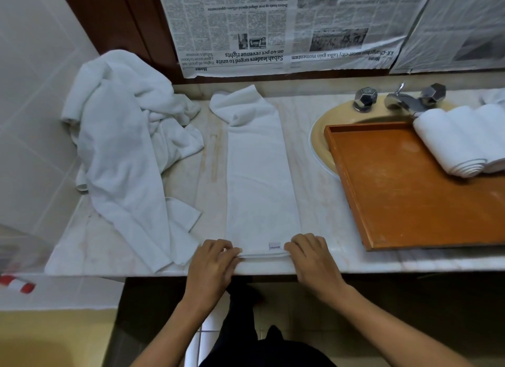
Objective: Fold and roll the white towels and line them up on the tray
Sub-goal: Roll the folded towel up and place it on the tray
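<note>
A white towel [259,175], folded into a long narrow strip, lies on the marble counter and runs away from me; its far end is crumpled. My left hand [214,262] pinches the near left corner of the strip at the counter's front edge. My right hand [311,257] pinches the near right corner beside a small label. An orange wooden tray [410,197] sits to the right over the sink. Rolled white towels [461,139] lie side by side at the tray's far right corner.
A heap of loose white towels [123,137] covers the counter's left side. A sink [321,145] with chrome taps [407,100] lies under and behind the tray. Newspaper sheets [273,27] hang on the wall behind. A tiled wall closes the left.
</note>
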Tool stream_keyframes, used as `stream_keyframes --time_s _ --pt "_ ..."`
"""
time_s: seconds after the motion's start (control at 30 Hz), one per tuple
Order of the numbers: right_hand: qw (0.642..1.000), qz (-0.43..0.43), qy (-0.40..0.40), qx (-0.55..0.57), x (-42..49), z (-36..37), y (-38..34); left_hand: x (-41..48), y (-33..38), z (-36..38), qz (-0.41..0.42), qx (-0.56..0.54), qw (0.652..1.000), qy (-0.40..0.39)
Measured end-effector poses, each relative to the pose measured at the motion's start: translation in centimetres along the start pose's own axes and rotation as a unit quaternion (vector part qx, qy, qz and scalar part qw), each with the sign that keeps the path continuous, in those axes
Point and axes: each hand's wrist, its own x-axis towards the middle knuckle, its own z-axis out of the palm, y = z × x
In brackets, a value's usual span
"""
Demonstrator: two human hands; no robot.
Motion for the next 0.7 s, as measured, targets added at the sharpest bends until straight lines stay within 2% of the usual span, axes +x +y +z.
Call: stream_keyframes --time_s 0.1,0.2,0.27,0.37,0.47,0.57,0.7 --pt "0.998 -0.020 -0.013 0.057 0.0 -0.4 0.9 -0.3 -0.4 -0.4 -0.009 -0.002 1.000 -0.006" --pt "0.991 0.009 -0.068 0.113 0.6 -1.4 1.1 0.0 -0.8 -0.7 -0.031 -0.028 0.998 -0.049" --pt "0.979 0.075 -0.108 0.159 1.5 -2.1 1.2 0.7 -0.8 -1.2 -0.064 -0.055 0.992 -0.089" --pt "0.934 0.214 -0.147 0.245 3.1 -3.3 1.3 2.3 -0.2 -2.1 -0.182 -0.119 0.965 -0.145" --pt "0.889 0.334 -0.123 0.289 4.4 -3.6 0.9 3.5 0.1 -2.1 -0.278 -0.135 0.940 -0.148" --pt "0.862 0.404 -0.099 0.290 5.3 -3.2 0.1 4.1 0.5 -1.9 -0.333 -0.130 0.921 -0.153" --pt "0.880 0.413 -0.081 0.220 5.8 -2.5 -1.0 4.3 1.4 -1.7 -0.359 -0.129 0.916 -0.124"
